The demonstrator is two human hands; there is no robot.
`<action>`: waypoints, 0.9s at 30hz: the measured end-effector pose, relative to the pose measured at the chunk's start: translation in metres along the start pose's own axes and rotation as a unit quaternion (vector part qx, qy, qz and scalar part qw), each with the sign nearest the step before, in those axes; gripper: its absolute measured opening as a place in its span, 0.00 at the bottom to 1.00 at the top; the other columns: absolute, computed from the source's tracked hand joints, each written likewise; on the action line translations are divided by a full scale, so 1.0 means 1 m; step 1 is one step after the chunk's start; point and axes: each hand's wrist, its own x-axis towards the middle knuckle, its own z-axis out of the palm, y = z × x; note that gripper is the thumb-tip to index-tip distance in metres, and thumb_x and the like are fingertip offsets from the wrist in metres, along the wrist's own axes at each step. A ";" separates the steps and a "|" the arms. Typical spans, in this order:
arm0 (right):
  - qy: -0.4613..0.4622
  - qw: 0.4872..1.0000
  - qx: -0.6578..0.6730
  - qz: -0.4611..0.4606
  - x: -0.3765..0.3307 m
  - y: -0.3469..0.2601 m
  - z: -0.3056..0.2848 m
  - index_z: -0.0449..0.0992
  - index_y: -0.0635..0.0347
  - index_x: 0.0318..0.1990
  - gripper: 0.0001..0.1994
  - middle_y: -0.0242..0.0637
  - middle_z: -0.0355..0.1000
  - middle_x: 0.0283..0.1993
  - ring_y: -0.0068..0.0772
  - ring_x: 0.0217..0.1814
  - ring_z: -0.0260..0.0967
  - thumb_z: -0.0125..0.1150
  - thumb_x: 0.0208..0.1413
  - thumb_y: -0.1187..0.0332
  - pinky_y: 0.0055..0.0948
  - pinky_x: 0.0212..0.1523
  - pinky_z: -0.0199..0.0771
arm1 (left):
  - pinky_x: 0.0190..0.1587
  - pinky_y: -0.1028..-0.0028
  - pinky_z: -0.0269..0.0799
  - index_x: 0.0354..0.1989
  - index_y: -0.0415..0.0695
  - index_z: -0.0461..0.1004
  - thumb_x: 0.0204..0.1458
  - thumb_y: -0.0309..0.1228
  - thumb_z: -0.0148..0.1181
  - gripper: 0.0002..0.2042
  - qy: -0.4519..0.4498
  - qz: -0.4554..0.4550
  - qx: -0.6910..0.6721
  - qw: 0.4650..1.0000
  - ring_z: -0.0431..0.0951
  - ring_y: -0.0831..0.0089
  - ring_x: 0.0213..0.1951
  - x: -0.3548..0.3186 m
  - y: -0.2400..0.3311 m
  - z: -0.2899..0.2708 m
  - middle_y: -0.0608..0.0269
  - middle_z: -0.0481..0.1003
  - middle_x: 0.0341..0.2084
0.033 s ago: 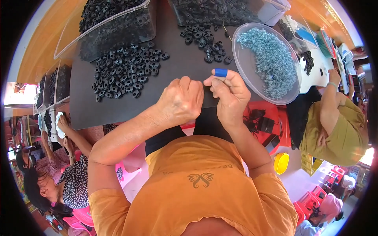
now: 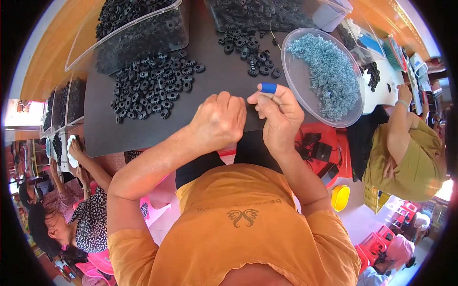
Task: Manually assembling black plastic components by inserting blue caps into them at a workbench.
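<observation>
Little changed | left hand (image 2: 219, 117): curled | right hand (image 2: 281, 114): near it

Past the right edge of the dark tabletop (image 2: 210, 66) we see a white table (image 2: 384, 96), and farther off, red chairs (image 2: 374, 247) on a pale floor (image 2: 357, 217). Past the left edge, bright light (image 2: 28, 112) glows.
</observation>
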 end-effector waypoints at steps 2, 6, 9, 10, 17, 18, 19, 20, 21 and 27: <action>0.010 0.999 0.022 0.026 0.001 -0.002 0.000 0.70 0.65 0.43 0.09 0.35 0.75 0.34 0.18 0.33 0.69 0.52 0.55 0.80 0.18 0.34 0.67 | 0.19 0.74 0.65 0.26 0.29 0.71 0.34 0.20 0.59 0.09 0.012 0.000 -0.006 1.000 0.65 0.69 0.22 -0.002 0.001 0.005 0.61 0.62 0.19; 0.013 1.000 0.010 0.004 0.003 0.001 0.003 0.72 0.66 0.42 0.09 0.37 0.75 0.32 0.15 0.28 0.65 0.54 0.53 0.79 0.15 0.27 0.61 | 0.20 0.74 0.66 0.25 0.30 0.71 0.34 0.20 0.59 0.08 0.009 0.009 0.002 1.000 0.65 0.69 0.22 0.000 0.003 0.003 0.61 0.62 0.19; -0.022 0.999 -0.038 -0.002 0.000 -0.001 0.003 0.69 0.66 0.43 0.08 0.35 0.73 0.34 0.18 0.36 0.69 0.51 0.55 0.81 0.19 0.38 0.69 | 0.22 0.73 0.66 0.24 0.32 0.71 0.34 0.20 0.58 0.07 0.009 0.002 0.003 1.000 0.66 0.68 0.22 0.000 0.003 0.001 0.61 0.62 0.19; -0.022 0.999 -0.044 -0.010 0.001 -0.002 0.005 0.69 0.67 0.42 0.08 0.35 0.73 0.34 0.18 0.36 0.69 0.51 0.55 0.82 0.19 0.39 0.69 | 0.21 0.74 0.65 0.22 0.35 0.70 0.33 0.22 0.58 0.06 0.013 0.000 0.005 1.000 0.66 0.69 0.22 0.001 0.001 0.000 0.61 0.62 0.18; -0.035 0.998 -0.056 -0.024 -0.005 0.006 0.000 0.70 0.65 0.42 0.07 0.32 0.73 0.34 0.15 0.35 0.67 0.52 0.56 0.80 0.17 0.38 0.67 | 0.22 0.67 0.66 0.21 0.41 0.65 0.30 0.23 0.55 0.07 0.078 -0.040 -0.020 0.996 0.68 0.62 0.22 0.048 -0.045 -0.045 0.58 0.63 0.18; -0.033 0.997 -0.057 -0.035 -0.005 0.012 -0.002 0.70 0.65 0.41 0.07 0.32 0.73 0.33 0.15 0.33 0.67 0.52 0.56 0.81 0.17 0.35 0.67 | 0.22 0.66 0.65 0.21 0.41 0.64 0.32 0.22 0.55 0.07 0.124 -0.019 0.022 0.992 0.68 0.61 0.22 0.067 -0.058 -0.051 0.58 0.63 0.17; -0.038 0.997 -0.054 -0.035 -0.006 0.016 -0.003 0.70 0.65 0.41 0.07 0.32 0.73 0.33 0.15 0.33 0.67 0.52 0.56 0.81 0.17 0.35 0.67 | 0.22 0.65 0.66 0.21 0.42 0.66 0.34 0.23 0.55 0.06 0.177 -0.007 0.037 0.983 0.69 0.61 0.22 0.085 -0.073 -0.057 0.60 0.63 0.17; -0.048 0.994 -0.078 -0.064 -0.005 0.021 -0.004 0.70 0.65 0.42 0.07 0.33 0.73 0.34 0.16 0.35 0.67 0.52 0.56 0.80 0.17 0.37 0.67 | 0.27 0.66 0.69 0.32 0.42 0.72 0.43 0.23 0.57 0.07 0.133 -0.030 0.100 0.986 0.72 0.60 0.25 0.098 -0.089 -0.066 0.58 0.68 0.21; -0.060 0.989 -0.103 -0.093 -0.006 0.023 -0.003 0.69 0.66 0.43 0.07 0.34 0.73 0.35 0.18 0.36 0.68 0.52 0.57 0.79 0.18 0.39 0.68 | 0.32 0.66 0.71 0.35 0.44 0.74 0.43 0.23 0.57 0.09 0.167 -0.049 0.118 0.978 0.74 0.59 0.29 0.113 -0.105 -0.070 0.58 0.72 0.25; -0.031 0.993 -0.057 -0.093 -0.002 0.022 0.001 0.71 0.65 0.40 0.08 0.33 0.70 0.31 0.16 0.28 0.65 0.53 0.53 0.83 0.17 0.30 0.65 | 0.34 0.65 0.72 0.35 0.44 0.74 0.43 0.24 0.59 0.09 0.188 -0.047 0.095 0.976 0.76 0.59 0.31 0.119 -0.105 -0.050 0.59 0.74 0.28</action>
